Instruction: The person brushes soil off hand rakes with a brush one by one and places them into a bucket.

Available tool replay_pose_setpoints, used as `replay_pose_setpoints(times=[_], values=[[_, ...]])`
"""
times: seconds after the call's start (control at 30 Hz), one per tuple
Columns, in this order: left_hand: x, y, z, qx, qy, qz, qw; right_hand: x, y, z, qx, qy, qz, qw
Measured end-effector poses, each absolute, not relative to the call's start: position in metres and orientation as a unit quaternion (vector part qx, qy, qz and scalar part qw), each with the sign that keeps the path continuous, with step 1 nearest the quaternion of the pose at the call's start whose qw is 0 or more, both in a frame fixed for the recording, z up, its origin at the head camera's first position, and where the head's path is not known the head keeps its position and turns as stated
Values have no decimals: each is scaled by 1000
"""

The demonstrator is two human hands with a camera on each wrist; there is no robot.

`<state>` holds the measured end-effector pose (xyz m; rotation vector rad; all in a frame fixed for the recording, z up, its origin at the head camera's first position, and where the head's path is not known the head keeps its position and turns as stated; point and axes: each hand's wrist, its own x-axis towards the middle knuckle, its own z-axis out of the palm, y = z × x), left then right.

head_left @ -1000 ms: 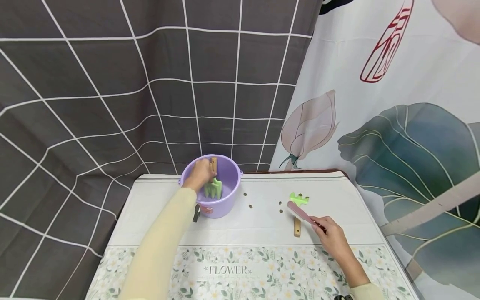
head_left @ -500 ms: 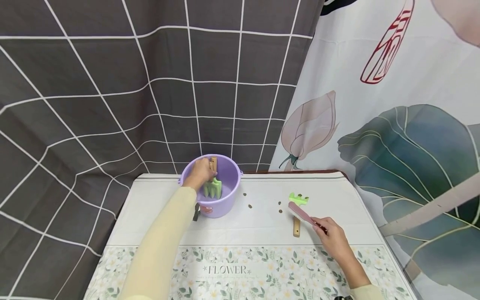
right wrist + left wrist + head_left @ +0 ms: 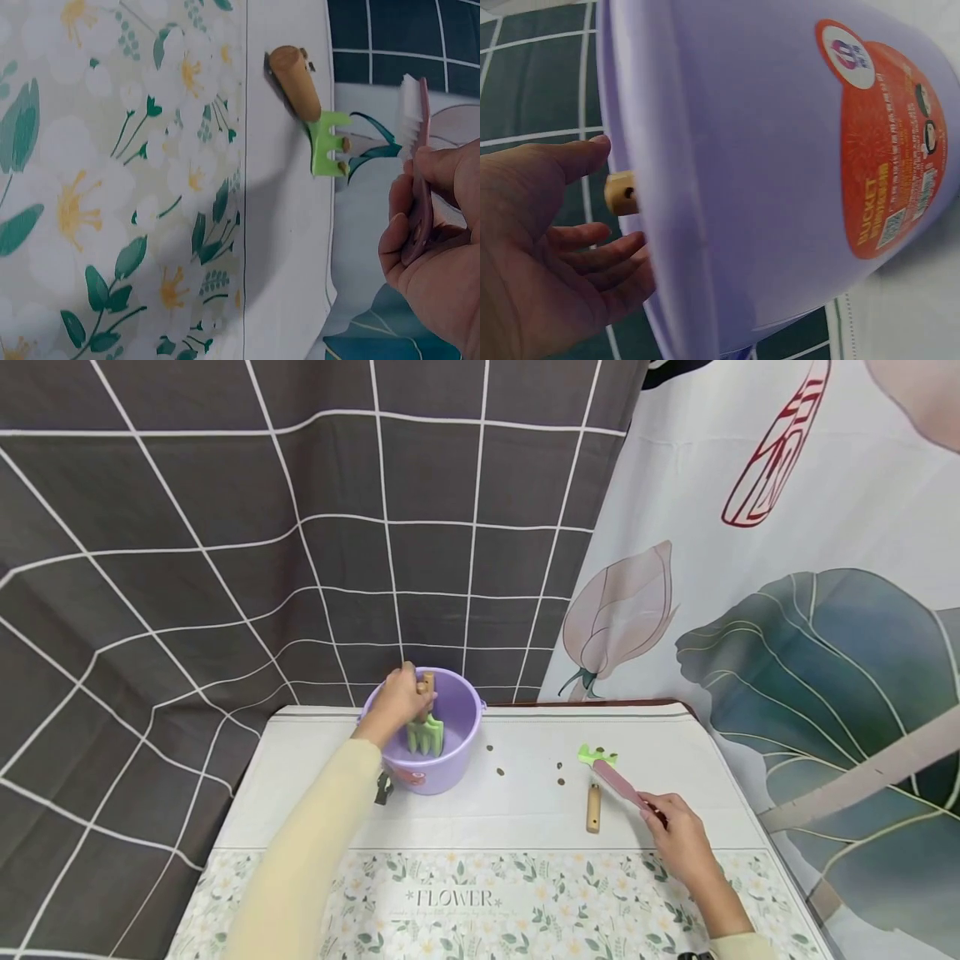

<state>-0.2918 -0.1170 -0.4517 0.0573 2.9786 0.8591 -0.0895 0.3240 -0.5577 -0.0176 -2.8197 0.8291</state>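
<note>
My left hand (image 3: 397,700) is over the left rim of a purple bucket (image 3: 457,747). In the left wrist view its thumb and fingers (image 3: 619,274) are spread around the end of a wooden handle (image 3: 620,193), apart from it. Inside the bucket stands a green hand rake (image 3: 426,737), its wooden handle upward. My right hand (image 3: 678,835) grips a pink brush (image 3: 618,781) with white bristles, raised above the table. Below and left of the brush lies another green rake (image 3: 326,146) with a wooden handle (image 3: 593,810), small brown bits on its tines.
Several small brown bits (image 3: 501,772) are scattered on the white tablecloth (image 3: 517,818) between bucket and rake. Behind the table hangs a dark grid curtain (image 3: 435,560). A black object (image 3: 383,789) sits by the bucket's left side.
My left hand has risen slightly and loosened from the rake handle in the bucket. My right hand and the brush have shifted a little to the right.
</note>
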Motion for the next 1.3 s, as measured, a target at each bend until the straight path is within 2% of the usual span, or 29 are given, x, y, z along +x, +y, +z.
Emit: replay_pose_setpoints(times=[0.27, 0.43, 1.0, 1.3], values=[[-275, -118, -440, 47, 957, 285, -22, -91, 330, -557, -7, -955, 272, 117], [-257, -114, -435, 71, 945, 318, -26, -90, 331, -557, -8, -955, 272, 114], [-213, -89, -438, 168, 904, 380, -99, -89, 333, -559, -19, -952, 280, 123], [-195, -74, -450, 224, 880, 384, -169, -87, 334, -560, -21, -951, 278, 132]])
